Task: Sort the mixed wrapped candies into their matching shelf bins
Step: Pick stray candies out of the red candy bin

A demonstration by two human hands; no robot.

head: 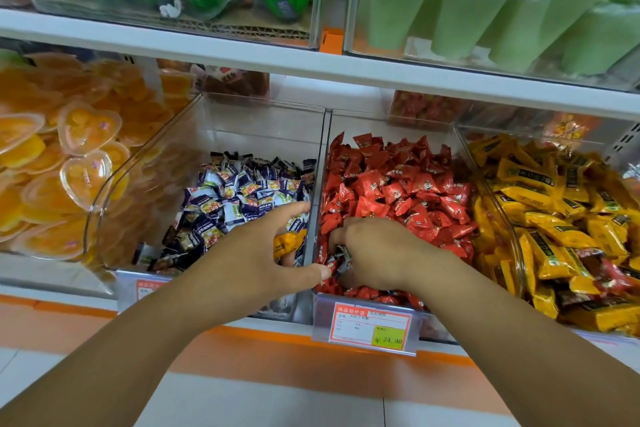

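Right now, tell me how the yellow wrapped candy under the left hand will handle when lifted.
The yellow wrapped candy looks small beside the hand, so it is probably light. Its glossy film may slip in a pinch, and the wrapper ends should flex. Flat-sided, it seems unlikely to roll off the purple-and-white candies beneath.

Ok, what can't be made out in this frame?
All head view.
Whether the left hand has a grip on the yellow candy: the palm hides the contact.
How many dark-wrapped candies the right hand holds: its curled fingers cover them.
The price tag print: too small.
The yellow bin far side: cut off by the right edge.
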